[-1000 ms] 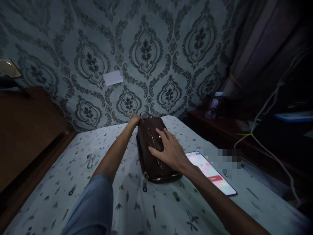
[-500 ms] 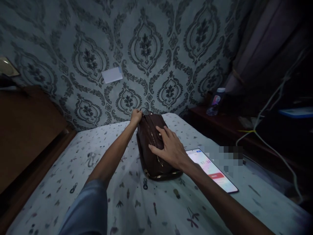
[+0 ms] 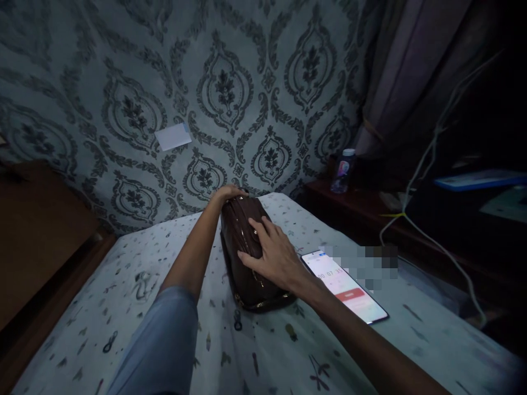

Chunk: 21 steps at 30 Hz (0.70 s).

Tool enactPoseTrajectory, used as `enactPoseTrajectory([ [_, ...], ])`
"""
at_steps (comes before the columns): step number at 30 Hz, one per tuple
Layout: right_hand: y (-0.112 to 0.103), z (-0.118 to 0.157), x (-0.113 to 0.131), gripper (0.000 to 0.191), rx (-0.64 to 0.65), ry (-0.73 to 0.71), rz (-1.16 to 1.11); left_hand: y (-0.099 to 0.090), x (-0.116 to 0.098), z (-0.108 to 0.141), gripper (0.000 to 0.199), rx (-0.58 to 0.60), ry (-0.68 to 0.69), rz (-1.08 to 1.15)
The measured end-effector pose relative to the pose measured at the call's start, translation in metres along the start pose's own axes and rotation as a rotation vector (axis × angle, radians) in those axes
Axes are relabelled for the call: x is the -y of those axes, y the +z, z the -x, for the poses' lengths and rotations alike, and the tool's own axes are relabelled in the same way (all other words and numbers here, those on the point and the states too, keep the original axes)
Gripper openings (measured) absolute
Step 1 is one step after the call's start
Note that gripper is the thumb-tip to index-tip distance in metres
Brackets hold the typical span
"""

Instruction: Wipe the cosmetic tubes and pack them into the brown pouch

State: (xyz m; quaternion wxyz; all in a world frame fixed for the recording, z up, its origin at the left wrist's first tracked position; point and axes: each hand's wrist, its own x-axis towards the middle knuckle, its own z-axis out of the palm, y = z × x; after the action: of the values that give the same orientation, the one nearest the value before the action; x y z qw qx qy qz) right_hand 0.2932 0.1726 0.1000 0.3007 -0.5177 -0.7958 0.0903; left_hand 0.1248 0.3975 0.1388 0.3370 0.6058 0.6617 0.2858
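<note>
A dark brown leather-look bag (image 3: 241,255) with gold-coloured zips lies on a patterned white bed sheet (image 3: 218,351). My left hand (image 3: 229,192) reaches over the bag's far end; its fingers look stretched across the top edge, their tips partly hidden. On the bag's right side rests my right hand (image 3: 274,255), thumb apart from the fingers, pressing lightly against the surface near a small round stud. Just right of that wrist a phone (image 3: 349,285) lies face up, its lit screen showing a running timer and a red button.
Behind the bed stands a patterned wall (image 3: 224,93) with a white card (image 3: 173,136) on it. A bottle (image 3: 343,171) stands on a dark red ledge (image 3: 321,195) at the right. White cables (image 3: 432,148) hang there. A brown wooden panel (image 3: 37,230) borders the left.
My left hand has gone from gripping a thin loop at the bag's far end to lying over that edge. My right hand stays on the bag. The view has shifted slightly right.
</note>
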Motion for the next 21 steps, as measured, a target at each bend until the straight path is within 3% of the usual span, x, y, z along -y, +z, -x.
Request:
enactPoseTrajectory([
  [4,-0.003,0.000,0.004,0.084,0.020,0.017,-0.001,0.010,-0.001,-0.006,0.027,0.018,0.020,-0.027],
  [11,0.000,0.001,0.001,0.082,-0.020,-0.008,-0.014,0.008,0.004,-0.001,0.033,-0.036,0.078,-0.011],
  [15,0.000,0.001,0.000,0.081,-0.025,-0.009,-0.010,0.009,0.004,0.002,0.012,-0.105,0.155,0.054],
  [21,-0.005,0.000,0.003,0.082,0.009,0.014,-0.026,0.007,-0.003,0.014,0.011,-0.144,0.340,0.184],
])
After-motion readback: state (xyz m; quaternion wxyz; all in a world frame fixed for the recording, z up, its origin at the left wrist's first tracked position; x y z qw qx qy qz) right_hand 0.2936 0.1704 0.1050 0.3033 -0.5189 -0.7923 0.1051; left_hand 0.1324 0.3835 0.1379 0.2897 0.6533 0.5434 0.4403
